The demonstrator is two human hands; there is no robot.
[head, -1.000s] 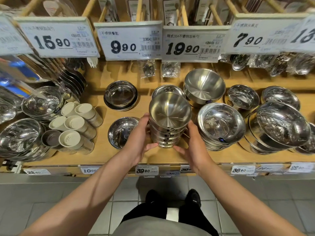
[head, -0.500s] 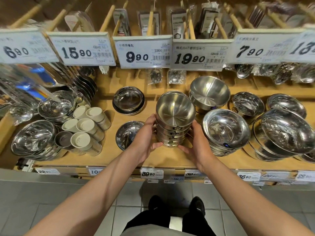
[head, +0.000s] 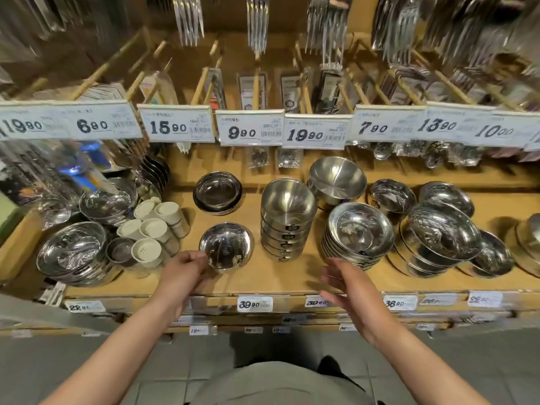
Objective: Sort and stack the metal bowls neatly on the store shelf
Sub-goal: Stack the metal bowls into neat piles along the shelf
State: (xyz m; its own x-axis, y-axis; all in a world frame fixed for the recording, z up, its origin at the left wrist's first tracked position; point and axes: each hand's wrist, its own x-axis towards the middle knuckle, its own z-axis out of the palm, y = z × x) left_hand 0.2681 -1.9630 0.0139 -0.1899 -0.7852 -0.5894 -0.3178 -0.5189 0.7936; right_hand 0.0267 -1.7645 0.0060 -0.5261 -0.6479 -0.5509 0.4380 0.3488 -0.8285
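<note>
In the head view, the stack of brushed bowls [head: 287, 220] stands alone on the shelf [head: 280, 277]. The left hand [head: 182, 271], fingers loosely bent, touches the single shiny bowl [head: 225, 247]; the right hand [head: 346, 283] is spread and holds nothing. I think this bowl should be gripped by its rim with both hands and placed on a stack of matching bowls.

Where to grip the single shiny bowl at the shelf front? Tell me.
Pinch the near rim of the single bowl, coming from the front-left where the left hand already hovers. It sits upright and open, alone, with bare shelf around, so its thin rim is likely easiest.
</note>
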